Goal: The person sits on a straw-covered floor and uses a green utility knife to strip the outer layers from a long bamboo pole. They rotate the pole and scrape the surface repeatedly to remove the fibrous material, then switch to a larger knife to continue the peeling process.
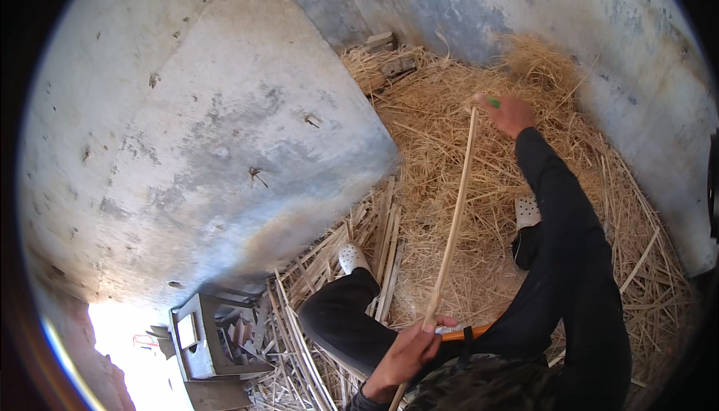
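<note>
A long, narrow pale wooden strip [457, 224], perhaps bamboo, slants across the middle from my lap toward the back right. My left hand [410, 355] is closed around its lower part, with the near end running on below the hand. My right hand [511, 116], arm stretched out, is closed at the strip's far end; its fingers are slightly blurred. A small green thing [493, 102] shows at those fingers, too small to identify. Beside my left hand, an orange bar-like thing [473, 332] lies across my lap, crossed by a black strap [467, 343].
Loose straw-like shavings [442, 171] cover the floor around my feet. Several split strips [386, 254] lie by my left foot. A weathered wall block [225, 134] stands left, another wall [636, 89] right. Brick pieces [395, 65] rest at the back. A grey wooden cabinet [198, 336] stands lower left.
</note>
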`<state>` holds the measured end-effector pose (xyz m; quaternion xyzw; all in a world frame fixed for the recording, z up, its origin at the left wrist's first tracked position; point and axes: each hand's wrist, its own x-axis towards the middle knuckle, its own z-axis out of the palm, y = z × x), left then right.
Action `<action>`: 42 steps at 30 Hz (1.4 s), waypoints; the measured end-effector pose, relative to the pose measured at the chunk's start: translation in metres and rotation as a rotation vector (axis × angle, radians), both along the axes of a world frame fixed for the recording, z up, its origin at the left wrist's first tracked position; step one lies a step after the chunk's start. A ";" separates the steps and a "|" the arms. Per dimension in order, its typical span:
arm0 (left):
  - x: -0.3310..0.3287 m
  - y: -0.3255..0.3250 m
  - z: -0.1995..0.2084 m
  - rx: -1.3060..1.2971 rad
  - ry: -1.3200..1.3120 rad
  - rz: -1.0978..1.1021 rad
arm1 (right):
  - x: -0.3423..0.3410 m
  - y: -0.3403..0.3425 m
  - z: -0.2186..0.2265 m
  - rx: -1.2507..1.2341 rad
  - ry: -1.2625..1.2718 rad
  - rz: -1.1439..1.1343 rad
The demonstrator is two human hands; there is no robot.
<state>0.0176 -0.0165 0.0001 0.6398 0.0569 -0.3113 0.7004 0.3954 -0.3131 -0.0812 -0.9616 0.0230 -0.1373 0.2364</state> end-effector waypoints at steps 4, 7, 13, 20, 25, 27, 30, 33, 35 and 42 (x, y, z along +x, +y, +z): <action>0.005 0.012 -0.012 -0.192 0.050 0.189 | -0.033 0.014 0.023 0.103 0.006 0.175; 0.030 0.017 -0.021 -0.246 0.046 0.312 | -0.100 0.089 0.032 0.078 0.021 0.513; 0.056 0.014 -0.018 -0.108 -0.083 0.307 | -0.175 0.131 0.025 -0.069 -0.074 0.816; 0.058 0.017 -0.018 0.019 -0.158 0.248 | -0.163 0.131 0.025 -0.018 -0.121 0.809; 0.054 0.007 -0.007 0.213 -0.273 0.191 | -0.151 0.130 0.017 -0.102 -0.310 0.720; 0.054 0.011 -0.014 0.177 -0.274 0.211 | -0.139 0.127 0.019 -0.042 -0.295 0.710; 0.048 0.014 -0.012 0.135 -0.234 0.247 | -0.163 0.133 0.024 -0.069 -0.179 0.823; 0.047 0.009 -0.008 0.148 -0.243 0.242 | -0.168 0.137 0.020 -0.011 -0.298 0.781; 0.041 0.011 -0.009 0.177 -0.247 0.235 | -0.148 0.130 0.019 -0.039 -0.303 0.747; 0.034 -0.003 -0.002 0.158 -0.262 0.200 | -0.094 0.107 -0.004 -0.138 -0.178 0.383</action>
